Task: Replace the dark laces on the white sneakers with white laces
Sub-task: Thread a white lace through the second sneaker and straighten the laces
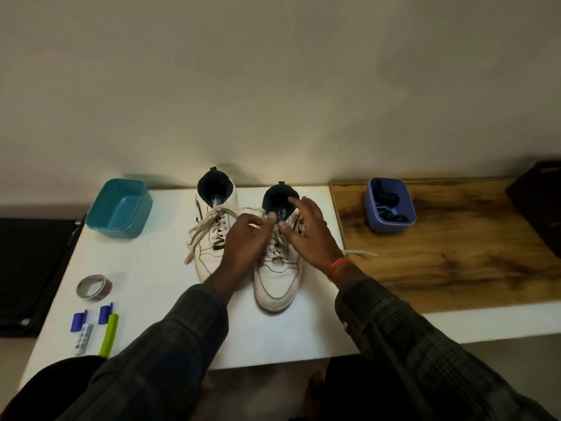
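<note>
Two white sneakers (277,278) are stood beside the teal tub (118,208), toes toward the person (heels at the wall); white lace (209,226) ends are pinched by left hand (243,241) and right hand (306,232).

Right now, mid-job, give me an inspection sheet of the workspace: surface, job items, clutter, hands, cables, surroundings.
Surface: white table, wooden board adjoining at right.
Job's things: left sneaker laced white, ends loose; right sneaker being laced; purple bin holds dark laces.
Clutter: teal bin, tape roll, green tool, small blue and white pieces.
Hands: left hand pinches a white lace; right hand at the right sneaker's collar, grip unclear.
Cables: nothing seen.
Surroundings: plain wall, dark object far right.
</note>
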